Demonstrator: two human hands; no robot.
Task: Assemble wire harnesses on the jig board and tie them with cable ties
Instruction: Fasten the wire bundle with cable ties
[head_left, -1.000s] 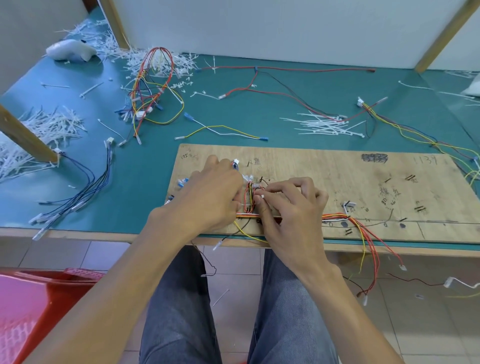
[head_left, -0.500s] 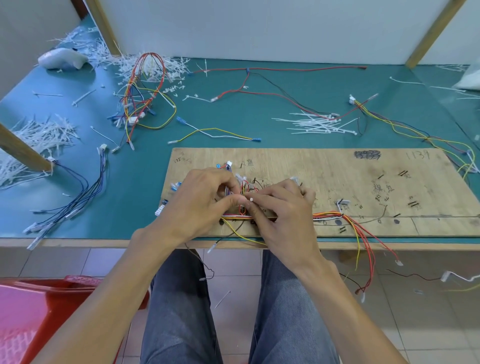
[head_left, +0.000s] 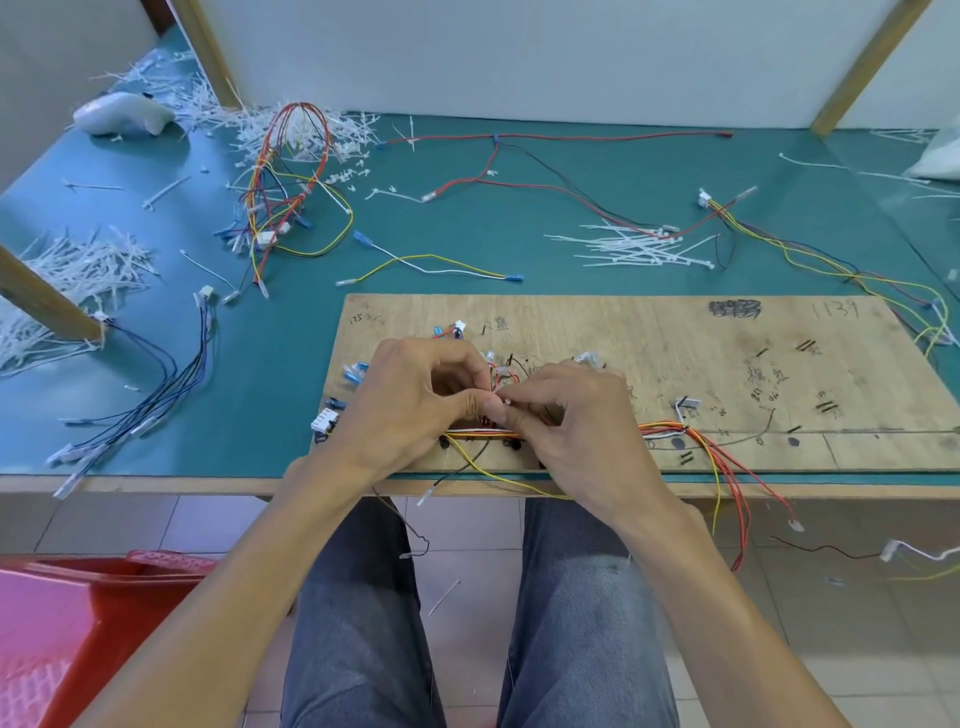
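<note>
1. Left hand (head_left: 415, 410): fingers curled, with thumb and forefinger pinched together over the left part of the jig board (head_left: 649, 353). The thumb tip touches the fingertips of the right hand.
2. Right hand (head_left: 576, 421): fingers curled, pinching the short white end of a cable tie (head_left: 506, 401). That end sticks up between the two hands, and the rest of the tie is hidden by the fingers.
3. Wire harness (head_left: 665, 428): an orange, red, yellow and white bundle lying on the board directly under both hands. Its long axis runs left to right, parallel to the board's near edge. Its right end fans out, passes over the edge of the desk (head_left: 467, 234) and hangs down toward the floor. A yellow wire and a black wire leave the bundle below the hands and also cross the desk edge.
4. White connector (head_left: 324, 418): at the board's left edge, just beside the left wrist.
5. Loose cable ties (head_left: 634, 247): a scattered heap on the desk beyond the board, most lying roughly left to right.
6. Looped harness (head_left: 283, 182): far left on the desk, lying on white tie offcuts.
7. Blue wires (head_left: 156, 400): left of the board, running toward the desk's near edge.
</note>
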